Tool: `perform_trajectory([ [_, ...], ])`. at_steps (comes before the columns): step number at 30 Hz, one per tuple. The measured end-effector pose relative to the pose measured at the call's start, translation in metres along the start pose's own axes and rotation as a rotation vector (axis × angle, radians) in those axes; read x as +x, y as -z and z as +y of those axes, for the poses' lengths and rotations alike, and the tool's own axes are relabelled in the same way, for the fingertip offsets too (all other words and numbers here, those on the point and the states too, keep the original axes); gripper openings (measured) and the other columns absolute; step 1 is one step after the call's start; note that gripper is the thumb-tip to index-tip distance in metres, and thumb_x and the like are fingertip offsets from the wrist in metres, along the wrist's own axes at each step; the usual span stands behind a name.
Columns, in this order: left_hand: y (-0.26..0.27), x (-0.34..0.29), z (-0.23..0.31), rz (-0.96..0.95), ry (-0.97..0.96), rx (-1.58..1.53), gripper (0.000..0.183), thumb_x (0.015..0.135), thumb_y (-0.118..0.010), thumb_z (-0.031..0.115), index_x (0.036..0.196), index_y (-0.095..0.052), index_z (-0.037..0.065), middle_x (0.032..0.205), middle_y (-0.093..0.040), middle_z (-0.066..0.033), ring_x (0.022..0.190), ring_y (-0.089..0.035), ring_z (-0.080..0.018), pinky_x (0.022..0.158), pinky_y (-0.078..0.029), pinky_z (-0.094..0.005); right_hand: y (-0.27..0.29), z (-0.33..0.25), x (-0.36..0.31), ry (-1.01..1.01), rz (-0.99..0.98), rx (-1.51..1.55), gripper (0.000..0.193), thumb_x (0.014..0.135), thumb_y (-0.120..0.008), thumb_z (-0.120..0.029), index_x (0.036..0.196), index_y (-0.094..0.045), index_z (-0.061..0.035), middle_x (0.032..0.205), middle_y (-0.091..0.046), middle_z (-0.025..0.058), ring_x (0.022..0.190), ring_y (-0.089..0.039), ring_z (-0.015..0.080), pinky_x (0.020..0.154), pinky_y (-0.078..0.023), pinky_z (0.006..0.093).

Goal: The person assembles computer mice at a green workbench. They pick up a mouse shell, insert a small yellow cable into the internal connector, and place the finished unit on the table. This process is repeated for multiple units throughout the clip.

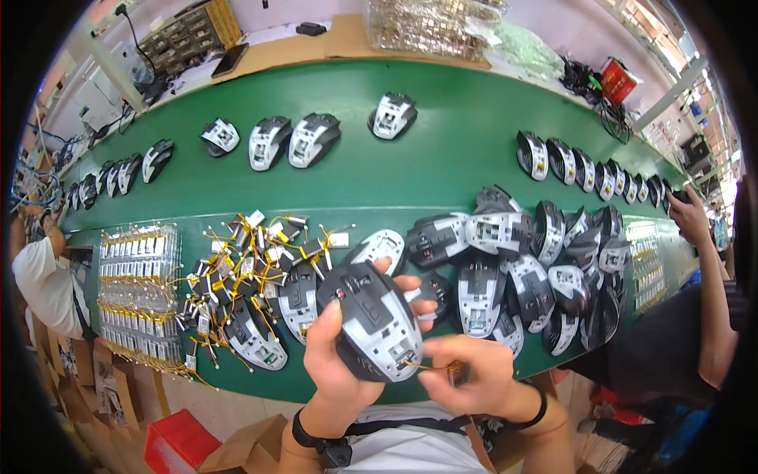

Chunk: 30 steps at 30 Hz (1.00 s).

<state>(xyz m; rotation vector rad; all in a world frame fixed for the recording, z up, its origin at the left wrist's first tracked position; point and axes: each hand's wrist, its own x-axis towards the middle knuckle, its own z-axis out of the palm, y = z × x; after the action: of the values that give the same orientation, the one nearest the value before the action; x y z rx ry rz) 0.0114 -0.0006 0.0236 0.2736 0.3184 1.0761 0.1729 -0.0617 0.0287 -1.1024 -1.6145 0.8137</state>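
Mouse (371, 312) fills the left hand (338, 359), fingers gripping wide; the right hand (482, 375), fingertips slightly parted, holds a wire (427, 366) between them; batteries (246, 265) lie left of both.

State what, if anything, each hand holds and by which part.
Left hand: a computer mouse, gripped by its sides. Right hand: thin wiring at the mouse's near end; exact pinch point unclear.
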Motion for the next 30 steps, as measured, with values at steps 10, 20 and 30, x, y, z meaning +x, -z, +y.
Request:
perform_trajectory([
  [10, 0.016, -0.002, -0.002, 0.069, -0.023, -0.023, 0.062, 0.092, -0.045, 0.044, 0.136, -0.043, 0.001, 0.123, -0.056, -0.0215, 0.107, -0.061, -0.0365, 0.089, -0.053, -0.0483, -0.008, 0.023, -0.005, -0.245, 0.391, 0.703, 0.028, 0.086, -0.063, 0.011, 0.112, -0.055, 0.0046, 0.112, -0.063, 0.0181, 0.102, -0.064, 0.021, 0.093, -0.051, 0.034],
  [20, 0.008, -0.003, -0.003, 0.204, -0.047, 0.005, 0.058, 0.092, -0.045, 0.047, 0.127, -0.051, 0.001, 0.111, -0.061, -0.0187, 0.098, -0.061, -0.0333, 0.086, -0.053, -0.0445, -0.017, 0.004, 0.022, 0.018, 0.052, -0.039, 0.033, 0.079, -0.064, 0.005, 0.111, -0.07, -0.0018, 0.086, -0.062, 0.0086, 0.071, -0.057, 0.0166, 0.066, -0.049, 0.0289],
  [30, 0.014, -0.005, -0.005, 0.237, -0.14, 0.028, 0.054, 0.092, -0.047, 0.042, 0.13, -0.048, 0.003, 0.115, -0.06, -0.0183, 0.098, -0.062, -0.0317, 0.084, -0.053, -0.0463, -0.03, -0.006, 0.01, 0.114, 0.02, -0.402, 0.049, 0.072, -0.08, -0.016, 0.118, -0.069, -0.0044, 0.097, -0.057, 0.0071, 0.073, -0.057, 0.0196, 0.065, -0.052, 0.0292],
])
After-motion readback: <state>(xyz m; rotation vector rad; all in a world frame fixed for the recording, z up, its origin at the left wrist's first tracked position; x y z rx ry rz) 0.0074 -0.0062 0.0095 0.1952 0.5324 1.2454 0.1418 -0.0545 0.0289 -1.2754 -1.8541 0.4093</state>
